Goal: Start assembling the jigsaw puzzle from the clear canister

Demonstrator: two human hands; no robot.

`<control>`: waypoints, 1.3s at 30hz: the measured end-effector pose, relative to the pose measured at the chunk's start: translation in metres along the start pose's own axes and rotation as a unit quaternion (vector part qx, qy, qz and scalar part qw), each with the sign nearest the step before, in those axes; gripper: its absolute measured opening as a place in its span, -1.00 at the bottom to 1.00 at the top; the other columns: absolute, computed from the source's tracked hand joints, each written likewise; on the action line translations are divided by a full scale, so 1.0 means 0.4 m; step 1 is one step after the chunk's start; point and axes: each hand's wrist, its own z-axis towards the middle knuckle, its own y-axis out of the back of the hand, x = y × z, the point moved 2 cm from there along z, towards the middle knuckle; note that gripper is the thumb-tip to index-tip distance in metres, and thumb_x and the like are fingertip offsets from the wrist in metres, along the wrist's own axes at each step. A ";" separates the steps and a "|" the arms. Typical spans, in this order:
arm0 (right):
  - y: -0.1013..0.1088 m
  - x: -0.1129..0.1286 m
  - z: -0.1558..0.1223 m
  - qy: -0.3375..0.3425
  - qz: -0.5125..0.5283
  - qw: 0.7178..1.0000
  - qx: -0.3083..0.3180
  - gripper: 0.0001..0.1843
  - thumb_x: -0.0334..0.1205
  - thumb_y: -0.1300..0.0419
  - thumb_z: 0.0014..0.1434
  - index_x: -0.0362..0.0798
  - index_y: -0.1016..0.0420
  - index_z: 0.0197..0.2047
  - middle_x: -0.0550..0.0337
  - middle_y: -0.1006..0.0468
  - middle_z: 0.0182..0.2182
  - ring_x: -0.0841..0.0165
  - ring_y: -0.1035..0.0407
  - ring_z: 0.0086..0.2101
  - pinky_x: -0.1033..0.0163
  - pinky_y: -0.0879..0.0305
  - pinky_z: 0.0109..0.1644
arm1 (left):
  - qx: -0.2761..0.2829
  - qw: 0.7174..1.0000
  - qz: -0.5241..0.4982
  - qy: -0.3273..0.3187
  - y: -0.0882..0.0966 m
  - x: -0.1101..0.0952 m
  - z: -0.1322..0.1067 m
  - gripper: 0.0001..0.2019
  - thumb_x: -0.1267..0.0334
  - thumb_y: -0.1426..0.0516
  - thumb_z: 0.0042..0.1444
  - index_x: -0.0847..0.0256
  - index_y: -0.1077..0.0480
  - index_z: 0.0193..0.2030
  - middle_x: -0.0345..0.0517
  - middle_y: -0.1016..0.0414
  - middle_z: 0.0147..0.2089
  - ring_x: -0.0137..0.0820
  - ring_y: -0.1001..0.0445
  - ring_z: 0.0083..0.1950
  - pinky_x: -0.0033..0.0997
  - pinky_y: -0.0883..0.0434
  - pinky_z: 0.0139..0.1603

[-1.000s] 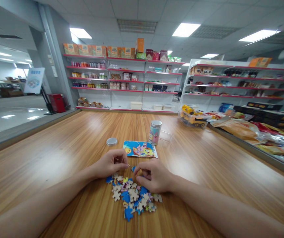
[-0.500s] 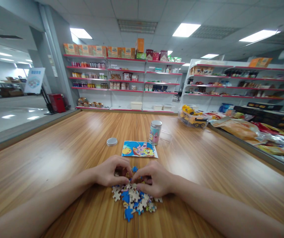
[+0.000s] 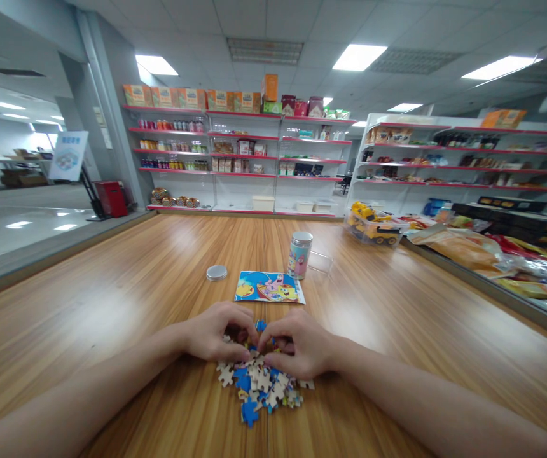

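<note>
Left hand (image 3: 219, 332) and right hand (image 3: 299, 343) face each other over far part of jigsaw-piece pile (image 3: 263, 380), fingers curled. Cannot tell whether either grip is clamped on piece; fingers hide contact. Pile on table (image 3: 373, 292), mostly nearer person than both grips, some pieces between them. Pile's long axis roughly near-far, narrowing toward person at blue jigsaw piece (image 3: 249, 413); pieces at mixed angles. Cartoon picture card (image 3: 271, 289) beyond hands, long axis left-right.
</note>
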 end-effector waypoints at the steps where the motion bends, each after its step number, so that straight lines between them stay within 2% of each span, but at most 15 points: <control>1: 0.000 0.000 0.000 -0.001 -0.001 1.000 0.001 -0.79 -0.24 -0.25 -0.01 -0.14 -0.62 -0.29 0.36 -0.26 -0.68 0.55 -0.11 -0.66 0.44 -0.03 -0.57 | 0.001 1.000 -0.003 -0.001 0.000 0.001 0.000 -0.72 0.07 -0.26 0.09 0.28 -0.53 -0.22 -0.15 -0.39 -0.36 -0.44 -0.35 -0.36 -0.49 -0.24 -0.35; 11: -0.001 0.002 0.001 0.014 -0.007 1.000 0.004 -0.80 -0.26 -0.19 0.06 -0.15 -0.62 -0.33 0.29 -0.36 -0.67 0.55 -0.14 -0.66 0.44 -0.04 -0.58 | 0.013 1.000 -0.028 -0.005 0.004 -0.001 0.009 -0.76 0.10 -0.27 0.11 0.24 -0.58 -0.22 -0.15 -0.39 -0.36 -0.45 -0.34 -0.36 -0.49 -0.26 -0.31; 15: -0.001 0.006 0.002 0.022 -0.012 1.000 -0.002 -0.80 -0.28 -0.15 0.11 -0.15 -0.59 -0.41 0.29 -0.35 -0.67 0.55 -0.12 -0.67 0.44 -0.01 -0.59 | 0.015 0.999 -0.048 0.001 0.002 -0.001 0.009 -0.78 0.14 -0.28 0.09 0.26 -0.57 -0.23 -0.14 -0.41 -0.35 -0.44 -0.36 -0.34 -0.48 -0.27 -0.30; 20: 0.000 -0.003 0.005 -0.008 -0.011 0.998 -0.064 -0.85 -0.31 -0.14 0.08 -0.16 -0.50 -0.45 0.35 -0.24 -0.70 0.55 -0.08 -0.67 0.44 0.01 -0.59 | 0.019 0.996 -0.082 0.019 0.004 -0.003 0.007 -0.80 0.18 -0.29 0.07 0.29 -0.56 -0.26 -0.12 -0.44 -0.34 -0.43 -0.36 -0.35 -0.49 -0.29 -0.33; 23: 0.001 -0.015 0.010 -0.048 -0.047 0.991 -0.117 -0.85 -0.35 -0.14 0.06 -0.15 -0.43 -0.52 0.37 -0.21 -0.71 0.56 -0.06 -0.66 0.43 0.02 -0.57 | 0.023 0.995 -0.093 0.024 0.004 -0.007 0.007 -0.81 0.19 -0.28 0.08 0.29 -0.56 -0.28 -0.11 -0.45 -0.34 -0.44 -0.36 -0.35 -0.50 -0.28 -0.34; 25: 0.001 -0.021 0.013 -0.077 -0.079 0.985 -0.130 -0.85 -0.37 -0.15 0.04 -0.14 -0.41 -0.55 0.38 -0.22 -0.71 0.57 -0.07 -0.66 0.43 0.03 -0.55 | 0.024 0.995 -0.092 0.030 0.004 -0.008 0.007 -0.78 0.16 -0.30 0.06 0.29 -0.56 -0.28 -0.12 -0.44 -0.36 -0.44 -0.35 -0.36 -0.50 -0.27 -0.36; 28: -0.001 -0.024 0.016 -0.104 -0.106 0.982 -0.119 -0.87 -0.38 -0.18 0.01 -0.13 -0.44 -0.55 0.38 -0.25 -0.72 0.57 -0.10 -0.65 0.44 0.02 -0.53 | 0.027 0.995 -0.083 0.042 0.003 -0.008 0.007 -0.71 0.10 -0.35 -0.02 0.29 -0.57 -0.26 -0.12 -0.44 -0.35 -0.44 -0.34 -0.36 -0.49 -0.26 -0.35; 34: -0.002 -0.021 0.015 -0.117 -0.092 0.983 -0.104 -0.92 -0.36 -0.21 0.00 -0.13 -0.49 -0.51 0.38 -0.28 -0.72 0.55 -0.13 -0.65 0.44 -0.02 -0.53 | 0.031 0.995 -0.075 0.055 0.007 -0.011 0.008 -0.66 0.03 -0.38 -0.09 0.26 -0.57 -0.28 -0.16 -0.42 -0.36 -0.45 -0.32 -0.35 -0.49 -0.23 -0.36; 39: -0.003 -0.017 0.009 -0.100 -0.061 0.988 -0.105 -0.92 -0.33 -0.21 0.02 -0.14 -0.51 -0.46 0.37 -0.26 -0.72 0.55 -0.13 -0.67 0.44 -0.01 -0.56 | 0.033 0.986 -0.142 0.081 0.005 -0.003 0.005 -0.67 0.06 -0.38 -0.09 0.29 -0.52 -0.34 -0.14 -0.44 -0.32 -0.44 -0.36 -0.33 -0.50 -0.27 -0.35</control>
